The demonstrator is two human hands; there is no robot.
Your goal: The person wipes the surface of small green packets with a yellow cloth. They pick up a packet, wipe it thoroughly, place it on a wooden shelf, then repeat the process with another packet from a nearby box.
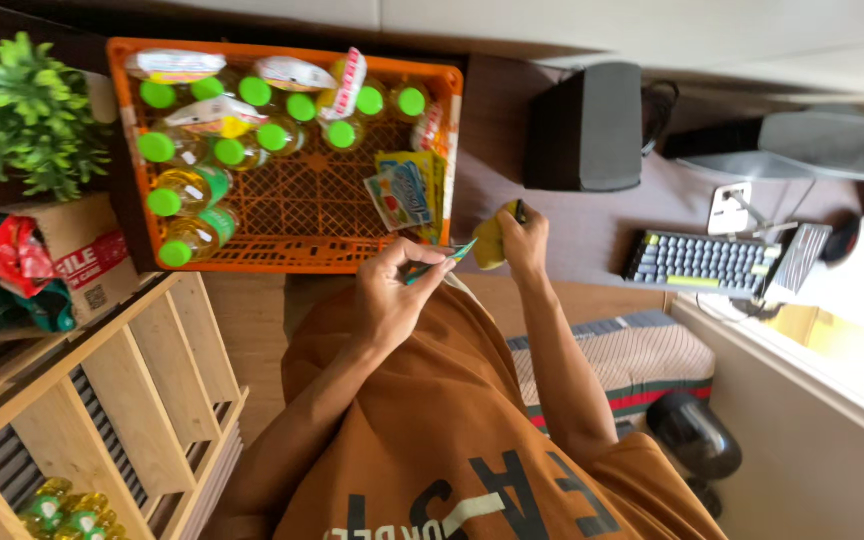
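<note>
My left hand [389, 295] pinches a thin flat packet with a teal edge [449, 257] just in front of the orange plastic crate [302, 255]. To its right, my right hand [525, 240] grips a yellow packet [490, 242]; a small dark tip shows above its fingers. The two hands are close together at the crate's near right corner. Several oil bottles with green caps [184, 190] and wrapped packs lie in the crate. Colourful sachets [404, 192] rest on its grid floor near my hands.
A green plant [22, 110] and a cardboard box [77, 250] stand at the left, above a wooden slatted shelf [122, 390] holding small bottles [67, 510]. A black speaker [587, 125], a keyboard [702, 262] and a striped cushion [622, 360] are at the right.
</note>
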